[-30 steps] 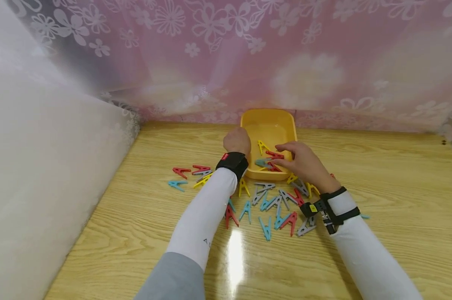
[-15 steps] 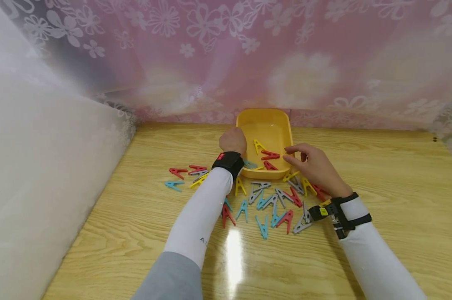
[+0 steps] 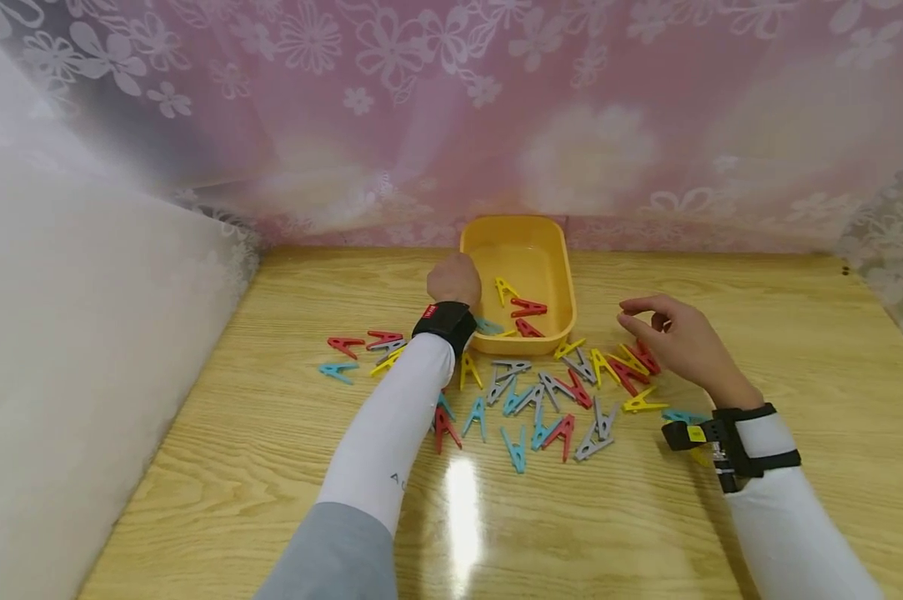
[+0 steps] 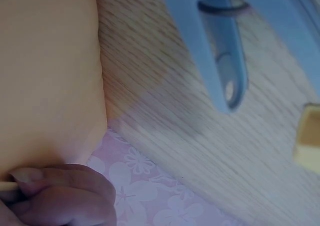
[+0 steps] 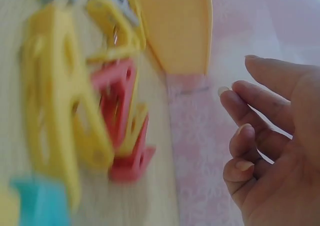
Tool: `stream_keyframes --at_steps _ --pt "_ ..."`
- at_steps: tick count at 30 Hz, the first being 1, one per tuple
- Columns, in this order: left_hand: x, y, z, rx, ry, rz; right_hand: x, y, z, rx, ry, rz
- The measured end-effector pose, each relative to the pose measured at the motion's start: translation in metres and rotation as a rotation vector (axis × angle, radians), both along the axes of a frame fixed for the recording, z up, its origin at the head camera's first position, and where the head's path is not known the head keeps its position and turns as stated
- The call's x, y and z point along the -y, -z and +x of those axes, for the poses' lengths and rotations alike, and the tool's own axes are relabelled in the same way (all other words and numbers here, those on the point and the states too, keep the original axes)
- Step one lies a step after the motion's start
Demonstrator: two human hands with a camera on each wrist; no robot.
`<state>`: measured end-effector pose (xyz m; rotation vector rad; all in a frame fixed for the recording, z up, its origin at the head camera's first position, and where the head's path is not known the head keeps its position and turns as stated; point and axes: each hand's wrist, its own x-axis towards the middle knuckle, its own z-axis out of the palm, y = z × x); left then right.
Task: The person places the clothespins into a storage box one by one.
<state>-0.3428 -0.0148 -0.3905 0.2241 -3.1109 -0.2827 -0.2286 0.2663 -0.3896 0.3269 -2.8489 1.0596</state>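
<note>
In the head view, my left hand (image 3: 454, 280) grips the left rim of a yellow plastic basin (image 3: 564, 275). The left wrist view has its curled fingers (image 4: 70, 196) at the rim, beside the basin's outer wall (image 4: 45, 75). Inside the basin lie a few clothespins, among them a yellow one (image 3: 505, 290), a red one (image 3: 529, 307) and a blue one (image 3: 489, 326). My right hand (image 3: 679, 337) hovers right of the basin, thumb and fingers loosely bent and apart, holding nothing. Below it are red clothespins (image 3: 646, 357) and a yellow clothespin (image 3: 644, 401).
Several grey, blue, red and yellow clothespins are scattered over the wooden table (image 3: 271, 467) in front of the basin. A few more, including a red clothespin (image 3: 343, 344), lie left of the left forearm. A pink flowered cloth (image 3: 451, 125) hangs behind the basin.
My right hand has moved right from over the basin to above the table. The blue clothespin near its fingers has dropped into the basin's front left corner. The left hand keeps its grip.
</note>
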Motion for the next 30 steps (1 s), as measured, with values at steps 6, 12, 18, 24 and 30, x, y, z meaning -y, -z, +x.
stream_keyframes --at_steps 6,12,18,24,30 --pt "0.001 -0.003 0.000 0.005 -0.003 -0.012 -0.023 0.002 0.010 0.005 -0.030 0.020" --pt "0.001 0.000 -0.001 0.006 -0.006 -0.007 -0.048 0.003 0.024 0.014 -0.033 0.075" --pt "0.000 0.001 -0.002 0.005 -0.006 -0.019 -0.070 0.008 0.038 0.061 -0.060 0.133" --pt "0.000 0.001 -0.003 0.002 -0.007 -0.018 -0.082 0.012 0.050 0.141 -0.080 0.149" --pt "0.001 0.003 -0.004 -0.003 -0.011 -0.012 -0.095 0.021 0.061 0.186 -0.157 0.123"
